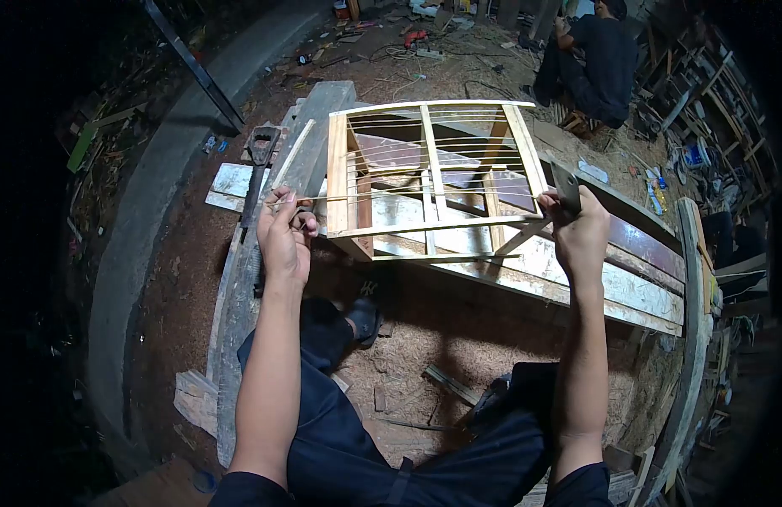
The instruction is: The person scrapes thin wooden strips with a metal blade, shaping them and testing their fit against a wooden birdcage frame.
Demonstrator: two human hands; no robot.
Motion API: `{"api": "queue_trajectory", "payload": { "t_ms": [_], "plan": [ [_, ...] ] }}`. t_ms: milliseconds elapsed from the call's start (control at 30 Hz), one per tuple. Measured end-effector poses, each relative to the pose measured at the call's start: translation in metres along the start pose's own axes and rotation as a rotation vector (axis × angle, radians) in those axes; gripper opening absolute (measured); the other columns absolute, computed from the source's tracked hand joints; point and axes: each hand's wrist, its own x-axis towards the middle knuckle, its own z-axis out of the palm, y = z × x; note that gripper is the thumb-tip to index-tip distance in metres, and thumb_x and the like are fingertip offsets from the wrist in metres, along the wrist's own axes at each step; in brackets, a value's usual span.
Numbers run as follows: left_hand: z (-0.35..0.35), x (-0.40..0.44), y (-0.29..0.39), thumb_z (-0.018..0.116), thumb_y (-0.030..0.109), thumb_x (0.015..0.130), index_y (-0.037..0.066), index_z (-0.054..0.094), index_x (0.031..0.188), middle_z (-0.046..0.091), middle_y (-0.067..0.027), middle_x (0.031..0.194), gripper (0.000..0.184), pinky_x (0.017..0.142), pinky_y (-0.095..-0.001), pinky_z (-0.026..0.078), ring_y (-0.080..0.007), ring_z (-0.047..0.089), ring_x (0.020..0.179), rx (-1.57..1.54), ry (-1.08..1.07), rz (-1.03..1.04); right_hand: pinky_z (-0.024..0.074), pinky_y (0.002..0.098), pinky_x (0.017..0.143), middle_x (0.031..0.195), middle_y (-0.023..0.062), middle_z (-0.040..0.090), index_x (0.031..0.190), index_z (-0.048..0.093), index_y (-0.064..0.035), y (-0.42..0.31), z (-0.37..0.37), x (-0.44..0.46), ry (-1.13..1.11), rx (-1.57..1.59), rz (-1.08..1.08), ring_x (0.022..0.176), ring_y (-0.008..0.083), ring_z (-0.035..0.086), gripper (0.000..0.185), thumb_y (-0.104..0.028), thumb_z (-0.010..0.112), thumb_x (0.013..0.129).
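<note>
A light wooden cage frame (433,165) with thin parallel rods across its top rests on the boards in front of me. At its left side my left hand (283,241) has thumb and fingertips pinched on the end of a thin rod (302,199) that runs toward the frame. My right hand (581,232), at the frame's near right corner, is closed around a dark flat metal blade (566,188) with a small hole in it. That hand's fingertips are close to the corner; whether they touch it I cannot tell. Its palm hides the tool's lower part.
Boards (568,270) form a low bench under the frame. A handsaw (260,160) lies at the left, beside a loose wooden strip (294,154). Shavings cover the ground. Another person (598,63) in dark clothes sits at the back right. A long beam (691,338) stands at right.
</note>
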Motion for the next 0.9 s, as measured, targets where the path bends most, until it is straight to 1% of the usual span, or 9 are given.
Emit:
{"api": "queue_trajectory", "payload": {
  "t_ms": [100, 167, 267, 300, 433, 500, 800, 867, 900],
  "plan": [
    [0.004, -0.004, 0.003, 0.063, 0.013, 0.103, 0.009, 0.054, 0.120, 0.066, -0.0076, 0.089, 0.019, 0.055, -0.0264, 0.049, -0.0136, 0.062, 0.062, -0.031, 0.010, -0.040, 0.0499, 0.0420, 0.071, 0.087, 0.0106, 0.069, 0.092, 0.079, -0.0069, -0.005, -0.002, -0.002, 0.005, -0.012, -0.011, 0.080, 0.0335, 0.068, 0.013, -0.018, 0.082, 0.086],
    [0.009, -0.009, 0.006, 0.066, 0.014, 0.102, 0.008, 0.058, 0.119, 0.067, -0.0060, 0.090, 0.019, 0.056, -0.0254, 0.050, -0.0121, 0.061, 0.064, -0.013, -0.032, -0.113, 0.0499, 0.0421, 0.071, 0.087, 0.0106, 0.069, 0.092, 0.079, -0.0066, -0.008, -0.002, -0.003, -0.004, -0.005, -0.016, 0.080, 0.0335, 0.068, 0.013, -0.018, 0.081, 0.086],
    [0.003, -0.004, -0.009, 0.069, 0.015, 0.101, 0.007, 0.061, 0.116, 0.068, -0.0043, 0.092, 0.019, 0.057, -0.0243, 0.050, -0.0104, 0.060, 0.066, 0.055, -0.095, -0.114, 0.0497, 0.0422, 0.071, 0.087, 0.0106, 0.068, 0.093, 0.079, -0.0061, -0.009, -0.001, -0.003, -0.002, 0.003, -0.027, 0.079, 0.0333, 0.067, 0.012, -0.017, 0.081, 0.087],
    [0.003, -0.005, -0.010, 0.070, 0.015, 0.101, 0.006, 0.062, 0.114, 0.068, -0.0035, 0.094, 0.019, 0.061, -0.0231, 0.051, -0.0092, 0.060, 0.069, 0.032, -0.109, -0.098, 0.0496, 0.0422, 0.071, 0.087, 0.0106, 0.068, 0.094, 0.079, -0.0058, -0.009, -0.001, -0.003, 0.008, 0.007, -0.033, 0.078, 0.0330, 0.067, 0.012, -0.016, 0.080, 0.087],
    [0.000, -0.004, -0.014, 0.068, 0.012, 0.102, 0.005, 0.061, 0.115, 0.067, -0.0034, 0.094, 0.017, 0.066, -0.0229, 0.052, -0.0091, 0.060, 0.072, -0.008, -0.146, -0.046, 0.0496, 0.0415, 0.071, 0.088, 0.0111, 0.068, 0.095, 0.078, -0.0047, -0.008, -0.001, -0.005, 0.016, 0.013, -0.026, 0.078, 0.0321, 0.067, 0.013, -0.016, 0.080, 0.088],
    [-0.002, -0.006, -0.016, 0.067, 0.010, 0.102, 0.004, 0.060, 0.116, 0.067, -0.0039, 0.094, 0.017, 0.072, -0.0238, 0.053, -0.0101, 0.062, 0.076, 0.008, -0.192, 0.040, 0.0495, 0.0404, 0.070, 0.088, 0.0115, 0.068, 0.096, 0.078, -0.0029, -0.011, -0.003, -0.005, 0.033, 0.035, -0.064, 0.077, 0.0312, 0.067, 0.014, -0.015, 0.078, 0.090],
    [-0.006, -0.020, -0.017, 0.066, 0.009, 0.103, 0.006, 0.059, 0.120, 0.068, -0.0052, 0.098, 0.019, 0.079, -0.0261, 0.056, -0.0116, 0.065, 0.085, -0.006, -0.147, 0.059, 0.0510, 0.0382, 0.069, 0.091, 0.0137, 0.069, 0.102, 0.077, -0.0012, 0.000, -0.003, -0.008, 0.003, 0.109, -0.134, 0.078, 0.0306, 0.069, 0.014, -0.011, 0.074, 0.093],
    [-0.007, -0.021, -0.017, 0.066, 0.009, 0.103, 0.006, 0.059, 0.120, 0.068, -0.0053, 0.098, 0.019, 0.080, -0.0260, 0.057, -0.0120, 0.066, 0.086, 0.000, -0.124, 0.063, 0.0507, 0.0346, 0.067, 0.085, 0.0138, 0.069, 0.104, 0.077, -0.0003, 0.004, -0.002, -0.008, 0.061, 0.078, -0.171, 0.074, 0.0235, 0.069, 0.013, -0.008, 0.073, 0.095],
    [-0.007, -0.021, -0.020, 0.066, 0.009, 0.102, 0.005, 0.060, 0.120, 0.069, -0.0054, 0.098, 0.019, 0.081, -0.0259, 0.057, -0.0124, 0.066, 0.087, 0.007, -0.100, 0.066, 0.0537, 0.0323, 0.072, 0.090, 0.0137, 0.074, 0.106, 0.077, -0.0009, 0.008, -0.001, -0.009, 0.042, 0.120, -0.082, 0.080, 0.0202, 0.072, 0.014, -0.003, 0.070, 0.095]
  ]
}}
